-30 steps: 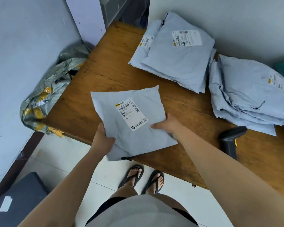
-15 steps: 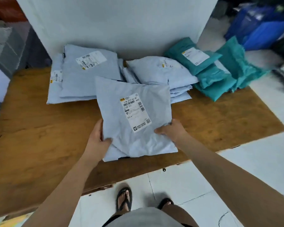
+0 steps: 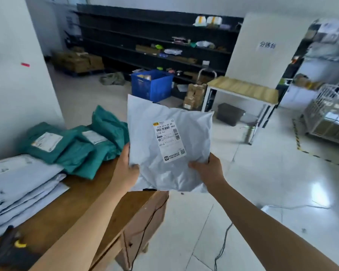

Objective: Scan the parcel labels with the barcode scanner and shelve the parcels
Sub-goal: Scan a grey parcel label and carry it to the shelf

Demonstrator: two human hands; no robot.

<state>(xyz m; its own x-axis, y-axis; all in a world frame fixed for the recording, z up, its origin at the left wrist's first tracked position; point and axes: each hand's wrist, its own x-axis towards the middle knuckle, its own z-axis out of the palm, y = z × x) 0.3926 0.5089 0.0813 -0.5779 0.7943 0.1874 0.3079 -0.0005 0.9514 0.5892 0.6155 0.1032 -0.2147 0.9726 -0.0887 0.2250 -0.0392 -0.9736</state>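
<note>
Grip: left hand (image 3: 125,170), right hand (image 3: 208,171) pinch grey parcel (image 3: 145,133), 2 lower corners, seemingly midair.

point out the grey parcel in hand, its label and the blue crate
grey parcel (image 3: 143,122): head view, bare plastic left of the label.
label (image 3: 169,140): head view, middle of the white sticker.
blue crate (image 3: 145,89): head view, its front wall.

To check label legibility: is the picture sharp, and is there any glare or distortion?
Head view: the label is mostly sharp, fine print smeared; green parcels at left are blurred; glare on the floor at right; lines bend near the edges.
</note>
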